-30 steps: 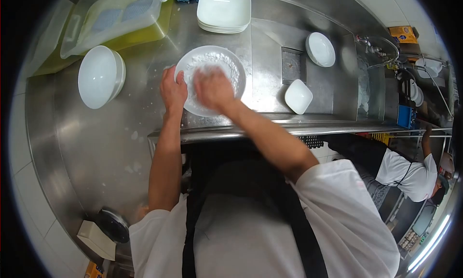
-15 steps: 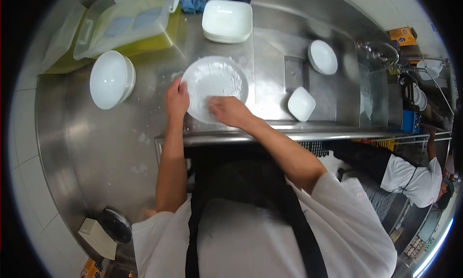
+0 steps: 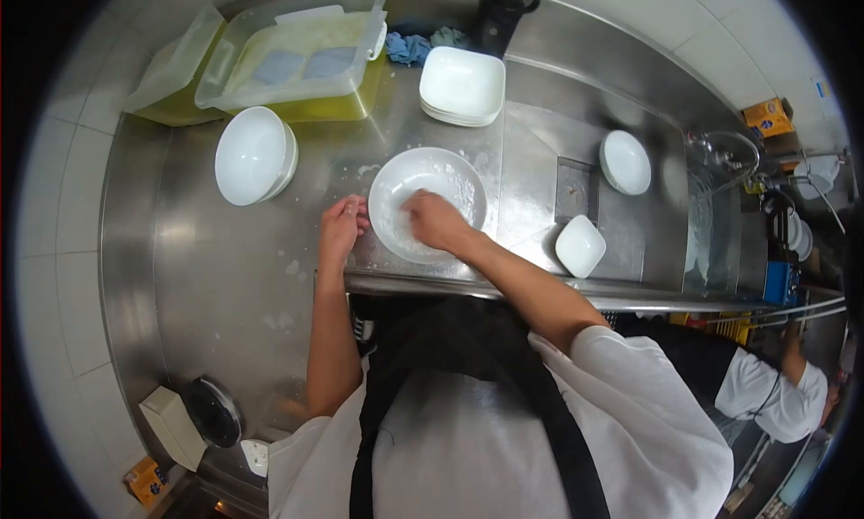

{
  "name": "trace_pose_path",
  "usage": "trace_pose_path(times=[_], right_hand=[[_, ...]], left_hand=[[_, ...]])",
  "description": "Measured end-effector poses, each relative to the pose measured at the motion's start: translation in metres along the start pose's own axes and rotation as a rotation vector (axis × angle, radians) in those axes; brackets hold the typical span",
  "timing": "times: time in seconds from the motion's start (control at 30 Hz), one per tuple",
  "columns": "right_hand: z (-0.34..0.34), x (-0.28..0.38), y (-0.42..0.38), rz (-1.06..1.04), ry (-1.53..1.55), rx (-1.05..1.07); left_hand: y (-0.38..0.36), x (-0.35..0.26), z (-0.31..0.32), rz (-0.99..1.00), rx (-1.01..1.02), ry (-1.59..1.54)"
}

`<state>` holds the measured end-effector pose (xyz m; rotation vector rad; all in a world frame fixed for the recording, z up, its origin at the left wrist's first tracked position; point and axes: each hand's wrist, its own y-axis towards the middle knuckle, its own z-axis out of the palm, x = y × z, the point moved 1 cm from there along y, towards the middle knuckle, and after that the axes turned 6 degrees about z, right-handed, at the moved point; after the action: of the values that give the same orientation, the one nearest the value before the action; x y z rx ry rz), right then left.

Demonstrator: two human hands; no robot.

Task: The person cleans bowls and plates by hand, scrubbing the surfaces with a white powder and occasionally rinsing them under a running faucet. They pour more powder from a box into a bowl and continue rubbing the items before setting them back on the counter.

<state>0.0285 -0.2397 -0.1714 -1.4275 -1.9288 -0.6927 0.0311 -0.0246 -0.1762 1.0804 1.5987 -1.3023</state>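
Observation:
A round white bowl [image 3: 396, 172] with suds inside lies on the steel counter in front of me. My right hand [image 3: 438, 224] is down in it, fingers curled in and pressed against the inner surface; whatever they hold is hidden. Just off the bowl's left rim is my left hand [image 3: 342, 231], its fingers loosely bent with nothing in them. To the upper left sit stacked round white bowls [image 3: 252, 154]. Square white dishes [image 3: 462, 82] are piled behind the soapy bowl.
A clear tub [image 3: 360, 96] of yellowish liquid stands at the back left, near blue cloths [image 3: 408, 49] and a black flask [image 3: 504, 19]. Rightward are a small square dish [image 3: 580, 247], a round bowl [image 3: 625, 162] and a water-filled basin [image 3: 700, 240]. A co-worker [image 3: 769, 388] is at far right.
My left hand has let go of the bowl's rim and sits just beside it. The right hand has shifted within the bowl. The whole view has tilted, bringing the black flask into sight.

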Motion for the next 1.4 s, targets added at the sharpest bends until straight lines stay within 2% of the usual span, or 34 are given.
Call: trace_pose_path(times=[0.07, 0.1, 0.13, 0.17, 0.23, 0.3, 0.33, 0.37, 0.43, 0.5, 0.57, 0.6, 0.67, 0.7, 0.73, 0.77, 0.8, 0.87, 0.9, 0.97, 1.0, 1.03, 1.1, 1.17, 1.2, 1.23, 1.3, 1.37, 1.4], right_hand=[[-0.026, -0.006, 0.004, 0.024, 0.035, -0.046], [-0.038, -0.010, 0.014, 0.070, -0.008, -0.153], [-0.046, -0.014, 0.023, 0.115, -0.047, -0.263], [-0.038, -0.022, 0.031, 0.110, -0.038, -0.266], [-0.005, -0.026, 0.047, 0.000, -0.190, -0.164], [0.031, -0.007, 0.040, -0.111, -0.162, 0.031], [0.034, 0.010, 0.025, -0.082, -0.156, 0.194], [0.032, 0.017, 0.008, -0.131, -0.191, 0.252], [0.005, 0.003, 0.003, -0.027, -0.211, 0.630], [-0.029, -0.019, 0.011, 0.068, -0.111, 0.420], [-0.072, -0.011, 0.034, 0.088, -0.269, 0.298], [-0.069, -0.019, 0.039, 0.109, -0.265, 0.297], [-0.054, -0.032, 0.051, -0.172, -0.333, 0.090], [-0.041, -0.035, 0.046, -0.169, -0.342, 0.082], [-0.021, -0.034, 0.031, -0.021, -0.579, 0.073], [-0.008, -0.031, 0.016, 0.128, -0.809, 0.067], [-0.006, -0.023, 0.005, 0.124, -0.810, 0.069], [-0.016, -0.005, -0.012, 0.167, -0.910, 0.386], [-0.025, 0.003, -0.010, 0.176, -0.911, 0.389], [-0.045, 0.017, 0.011, 0.333, -0.451, 0.390], [-0.039, 0.006, 0.017, 0.278, -0.465, 0.067], [-0.021, -0.018, 0.025, 0.279, -0.460, 0.068], [0.009, -0.053, 0.045, 0.009, -0.387, -0.115], [0.036, -0.029, 0.042, -0.145, -0.232, 0.017], [0.035, -0.006, 0.032, -0.047, -0.002, 0.287], [0.021, 0.016, 0.022, 0.043, -0.130, 0.540], [-0.003, 0.008, 0.009, 0.050, -0.314, 0.738], [-0.053, 0.014, 0.016, 0.166, -0.533, 0.625], [-0.064, 0.001, 0.027, 0.064, -0.625, 0.478]], left_hand=[[-0.004, -0.006, -0.007, -0.024, -0.074, -0.026], [-0.006, -0.009, -0.008, -0.054, -0.132, -0.039], [-0.004, -0.009, -0.003, -0.049, -0.131, -0.035], [-0.002, -0.004, 0.003, -0.066, -0.063, -0.050], [0.000, 0.002, 0.005, -0.079, -0.012, -0.049], [0.004, 0.004, 0.011, -0.029, 0.037, 0.041], [0.003, 0.001, 0.011, -0.036, 0.041, 0.031], [0.002, 0.003, 0.009, -0.039, 0.037, 0.030], [0.002, 0.007, 0.008, -0.078, 0.037, 0.061], [-0.003, 0.008, 0.008, -0.090, 0.007, -0.016], [-0.011, 0.006, 0.008, -0.112, -0.010, -0.080], [-0.016, 0.001, 0.009, -0.111, -0.004, -0.065], [-0.017, -0.009, 0.016, -0.098, 0.022, -0.055], [-0.016, -0.012, 0.019, -0.175, 0.102, 0.041], [-0.018, -0.015, 0.019, -0.257, 0.177, 0.140], [-0.021, -0.021, 0.020, -0.258, 0.174, 0.138], [-0.024, -0.028, 0.023, -0.261, 0.148, 0.168], [-0.025, -0.028, 0.027, -0.268, 0.131, 0.191], [-0.025, -0.026, 0.026, -0.253, 0.180, 0.170], [-0.020, -0.025, 0.025, -0.227, 0.230, 0.152], [-0.019, -0.023, 0.024, -0.199, 0.246, 0.166], [-0.020, -0.020, 0.022, -0.177, 0.264, 0.183], [-0.016, -0.015, 0.018, -0.184, 0.292, 0.209], [-0.009, -0.018, 0.024, -0.179, 0.319, 0.221], [-0.011, -0.019, 0.023, -0.225, 0.289, 0.191], [-0.015, -0.018, 0.018, -0.278, 0.260, 0.170], [-0.016, -0.017, 0.015, -0.266, 0.231, 0.139], [-0.021, -0.012, 0.018, -0.276, 0.204, 0.092], [-0.020, -0.013, 0.020, -0.259, 0.221, 0.116]])
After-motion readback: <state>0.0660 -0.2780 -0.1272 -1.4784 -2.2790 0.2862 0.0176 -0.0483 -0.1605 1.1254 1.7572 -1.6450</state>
